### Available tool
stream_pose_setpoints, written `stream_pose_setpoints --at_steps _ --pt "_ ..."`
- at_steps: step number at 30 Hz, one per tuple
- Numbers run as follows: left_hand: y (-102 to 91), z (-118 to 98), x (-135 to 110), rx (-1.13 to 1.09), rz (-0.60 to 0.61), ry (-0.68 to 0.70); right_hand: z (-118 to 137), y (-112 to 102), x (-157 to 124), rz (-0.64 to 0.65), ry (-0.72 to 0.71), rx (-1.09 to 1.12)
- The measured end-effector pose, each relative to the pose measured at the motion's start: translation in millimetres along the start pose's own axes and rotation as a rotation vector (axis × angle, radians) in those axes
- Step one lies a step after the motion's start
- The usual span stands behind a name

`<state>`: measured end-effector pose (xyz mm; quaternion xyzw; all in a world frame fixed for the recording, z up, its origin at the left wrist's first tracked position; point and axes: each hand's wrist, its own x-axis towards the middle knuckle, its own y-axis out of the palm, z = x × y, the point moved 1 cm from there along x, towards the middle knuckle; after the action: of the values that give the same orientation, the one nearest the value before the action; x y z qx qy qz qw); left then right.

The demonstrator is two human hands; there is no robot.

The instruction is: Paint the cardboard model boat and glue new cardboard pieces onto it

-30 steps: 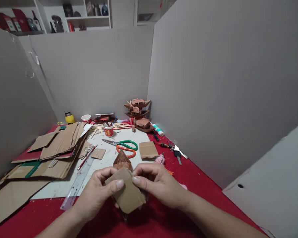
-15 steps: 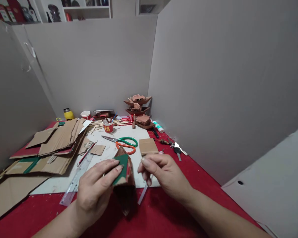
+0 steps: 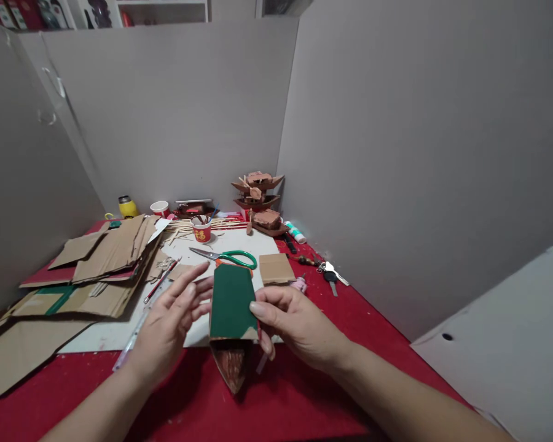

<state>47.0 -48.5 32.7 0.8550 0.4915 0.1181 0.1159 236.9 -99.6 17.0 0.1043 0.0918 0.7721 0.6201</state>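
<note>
A small brown model boat [image 3: 233, 371] is held in front of me, one pointed end toward me. Its middle is covered by a green cardboard roof [image 3: 233, 301] with a torn tan corner. My right hand [image 3: 304, 325] pinches the right side of the boat at the roof's edge, thumb on top. Just left of the boat, my left hand [image 3: 166, 319] is open, its fingers apart near the roof's left edge; whether a fingertip touches it I cannot tell. Behind the boat lie scissors [image 3: 206, 253], with green and orange handles partly hidden by the roof.
Stacked cardboard [image 3: 108, 264] fills the left side, near a clear ruler [image 3: 129, 344] and a pencil [image 3: 162, 280]. A cardboard square [image 3: 276, 269], keys [image 3: 330, 276] and a glue tube [image 3: 295, 232] lie right. Finished model boats [image 3: 263, 201] and a red cup [image 3: 201, 232] stand behind.
My left hand has released the boat and opened to its left. My right hand has moved in and taken the right edge. The green roof now faces up toward me.
</note>
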Motion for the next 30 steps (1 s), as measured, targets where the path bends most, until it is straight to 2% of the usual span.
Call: stream_pose_setpoints --at_steps 3,6,12,14,18,20,25,30 --pt "6.3 4 0 -0.286 0.147 -0.224 -4 7 -2 0.053 0.073 -0.084" --pt "11.1 9 -5 -0.408 0.203 -0.321 -9 12 -1 0.072 0.108 -0.166" --pt "13.4 15 -16 -0.36 0.236 -0.224 -14 22 -2 0.074 0.086 -0.231" --pt "14.3 14 -19 -0.343 0.178 -0.201 -14 25 -5 0.06 0.057 -0.292" --pt "17.1 7 -17 -0.356 -0.024 -0.145 -9 25 -10 -0.007 -0.021 -0.388" --pt "18.5 5 -14 -0.354 -0.068 -0.193 -6 23 -12 -0.034 -0.019 -0.343" --pt "22.1 9 -9 -0.33 0.006 -0.387 -3 25 -14 0.067 0.043 -0.201" --pt "22.4 12 -15 -0.231 0.104 -0.367 -5 27 -13 0.107 0.079 -0.131"
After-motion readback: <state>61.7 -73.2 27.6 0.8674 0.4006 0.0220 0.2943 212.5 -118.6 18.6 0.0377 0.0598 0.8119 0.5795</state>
